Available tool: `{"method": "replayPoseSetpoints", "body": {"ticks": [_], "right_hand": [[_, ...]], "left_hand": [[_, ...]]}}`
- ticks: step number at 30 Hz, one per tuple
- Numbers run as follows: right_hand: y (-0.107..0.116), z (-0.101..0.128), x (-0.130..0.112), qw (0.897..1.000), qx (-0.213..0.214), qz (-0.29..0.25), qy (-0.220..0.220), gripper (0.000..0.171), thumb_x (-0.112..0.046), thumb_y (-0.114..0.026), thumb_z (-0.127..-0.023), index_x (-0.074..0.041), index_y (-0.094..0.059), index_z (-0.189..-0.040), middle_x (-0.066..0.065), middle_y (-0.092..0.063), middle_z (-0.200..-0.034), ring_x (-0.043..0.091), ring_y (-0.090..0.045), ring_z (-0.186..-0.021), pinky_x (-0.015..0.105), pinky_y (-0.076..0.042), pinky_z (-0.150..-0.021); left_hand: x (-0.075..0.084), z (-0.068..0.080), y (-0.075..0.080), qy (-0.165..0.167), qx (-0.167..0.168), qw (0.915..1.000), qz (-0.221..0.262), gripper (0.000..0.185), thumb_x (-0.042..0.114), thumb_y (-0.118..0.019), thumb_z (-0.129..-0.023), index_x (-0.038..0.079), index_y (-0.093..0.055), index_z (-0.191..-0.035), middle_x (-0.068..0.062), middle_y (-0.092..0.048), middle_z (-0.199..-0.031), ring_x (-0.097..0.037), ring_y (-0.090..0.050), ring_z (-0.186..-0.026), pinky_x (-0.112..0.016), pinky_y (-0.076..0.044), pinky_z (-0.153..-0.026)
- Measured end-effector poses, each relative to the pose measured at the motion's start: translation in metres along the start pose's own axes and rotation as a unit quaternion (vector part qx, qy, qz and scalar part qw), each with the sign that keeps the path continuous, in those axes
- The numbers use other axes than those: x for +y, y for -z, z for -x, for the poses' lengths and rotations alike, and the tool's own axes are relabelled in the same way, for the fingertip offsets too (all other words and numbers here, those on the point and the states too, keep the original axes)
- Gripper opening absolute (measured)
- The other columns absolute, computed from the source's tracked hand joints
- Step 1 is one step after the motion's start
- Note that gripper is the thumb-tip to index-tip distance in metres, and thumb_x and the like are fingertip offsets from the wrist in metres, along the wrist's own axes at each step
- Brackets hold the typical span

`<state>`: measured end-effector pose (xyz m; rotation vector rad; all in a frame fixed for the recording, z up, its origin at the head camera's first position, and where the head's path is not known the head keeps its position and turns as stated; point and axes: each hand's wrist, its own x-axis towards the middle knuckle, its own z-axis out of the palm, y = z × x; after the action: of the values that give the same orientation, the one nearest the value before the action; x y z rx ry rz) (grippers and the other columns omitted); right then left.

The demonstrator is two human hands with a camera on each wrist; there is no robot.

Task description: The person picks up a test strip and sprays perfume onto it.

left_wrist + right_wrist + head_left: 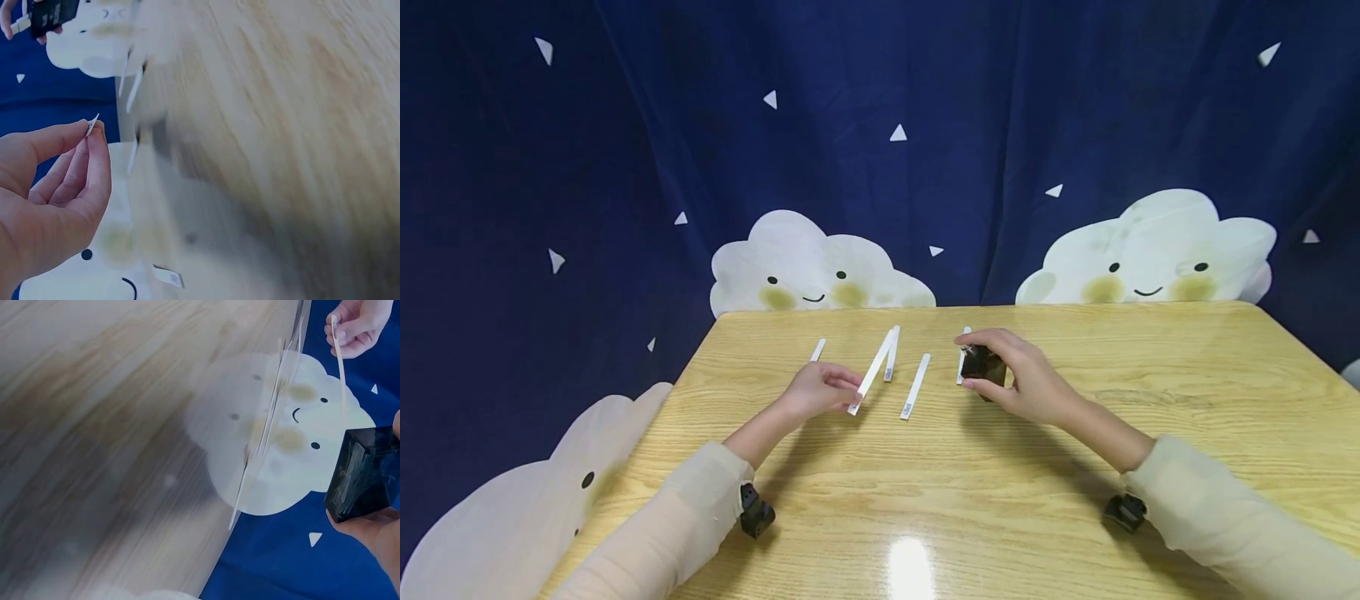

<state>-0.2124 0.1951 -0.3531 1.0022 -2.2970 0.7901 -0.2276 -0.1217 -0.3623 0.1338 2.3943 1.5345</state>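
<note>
My left hand (818,390) pinches the near end of a white paper test strip (874,368) between thumb and fingers, and the strip slants up and away above the table. In the left wrist view this strip (92,124) shows nearly edge-on at the fingertips. My right hand (1021,379) grips a dark, glossy, square bottle (984,365) by its sides, thumb and fingers spread around it. The bottle (362,472) hangs tilted above the table in the right wrist view. Between the hands a loose test strip (915,387) lies with its printed end nearest me.
More white strips lie about: one (891,357) behind the held strip, one (817,349) beyond my left hand, one (962,357) partly hidden by the bottle. The wooden table (925,483) ends at a blue curtain (970,167) with cloud pictures.
</note>
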Motion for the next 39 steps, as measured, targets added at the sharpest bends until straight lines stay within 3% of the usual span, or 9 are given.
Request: {"method": "replayPoseSetpoints", "body": {"ticks": [6,10,15,22,27,35,39], "right_hand": [[-0.004,-0.004,-0.007,1.0,-0.007,-0.001,0.009,0.052,-0.02,-0.08,-0.077,-0.014,-0.059,-0.125,0.001,-0.064,-0.121,0.017,-0.06,-0.114,0.034,-0.05,-0.093],[-0.005,-0.005,-0.01,1.0,-0.011,-0.006,0.005,0.05,-0.02,-0.08,-0.078,-0.015,-0.059,-0.124,0.001,-0.065,-0.12,0.016,-0.06,-0.112,0.035,-0.051,-0.092],[-0.005,-0.005,-0.013,1.0,-0.011,-0.012,0.007,0.048,-0.02,-0.08,-0.078,-0.015,-0.06,-0.121,0.001,-0.066,-0.115,0.013,-0.061,-0.104,0.035,-0.055,-0.084],[-0.005,-0.006,-0.017,1.0,0.005,-0.01,-0.016,0.053,-0.019,-0.08,-0.078,-0.016,-0.058,-0.126,0.002,-0.064,-0.124,0.018,-0.06,-0.115,0.038,-0.054,-0.09],[-0.004,-0.005,-0.017,1.0,0.016,0.004,-0.013,0.053,-0.02,-0.081,-0.077,-0.015,-0.059,-0.124,0.003,-0.065,-0.122,0.019,-0.061,-0.114,0.039,-0.055,-0.09],[-0.004,-0.001,-0.014,1.0,0.023,0.012,-0.013,0.05,-0.019,-0.082,-0.075,-0.014,-0.061,-0.121,0.003,-0.066,-0.119,0.017,-0.062,-0.11,0.037,-0.055,-0.087],[-0.001,0.001,-0.014,0.999,0.027,0.01,-0.027,0.052,-0.019,-0.082,-0.075,-0.016,-0.061,-0.123,0.002,-0.065,-0.122,0.016,-0.061,-0.112,0.029,-0.054,-0.086]], "left_hand": [[0.01,0.003,-0.006,-0.029,-0.004,0.9994,-0.017,0.021,0.001,-0.068,-0.083,-0.004,-0.068,-0.104,-0.016,-0.073,-0.091,-0.008,-0.067,-0.07,-0.037,-0.06,-0.08],[0.011,0.005,-0.009,-0.039,-0.01,0.9991,-0.01,0.021,-0.002,-0.068,-0.082,-0.008,-0.067,-0.102,-0.017,-0.074,-0.089,-0.007,-0.066,-0.067,-0.034,-0.061,-0.076],[0.012,0.006,-0.011,-0.046,-0.01,0.9989,-0.011,0.021,-0.003,-0.068,-0.081,-0.009,-0.067,-0.101,-0.016,-0.073,-0.085,-0.006,-0.064,-0.065,-0.032,-0.06,-0.073],[0.012,0.006,-0.011,-0.046,-0.017,0.9988,0.001,0.021,-0.005,-0.066,-0.082,-0.01,-0.066,-0.103,-0.015,-0.074,-0.085,-0.006,-0.065,-0.067,-0.028,-0.06,-0.072],[0.012,0.006,-0.011,-0.048,-0.02,0.9987,0.003,0.022,-0.005,-0.067,-0.082,-0.01,-0.066,-0.103,-0.015,-0.073,-0.085,-0.006,-0.066,-0.067,-0.028,-0.06,-0.072],[0.011,0.007,-0.01,-0.05,-0.016,0.9986,0.003,0.022,-0.004,-0.068,-0.082,-0.01,-0.066,-0.103,-0.018,-0.073,-0.087,-0.006,-0.066,-0.067,-0.028,-0.061,-0.071],[0.01,0.007,-0.007,-0.057,-0.011,0.9983,-0.013,0.021,-0.002,-0.067,-0.082,-0.009,-0.067,-0.103,-0.019,-0.073,-0.09,-0.006,-0.066,-0.068,-0.032,-0.061,-0.073]]}}
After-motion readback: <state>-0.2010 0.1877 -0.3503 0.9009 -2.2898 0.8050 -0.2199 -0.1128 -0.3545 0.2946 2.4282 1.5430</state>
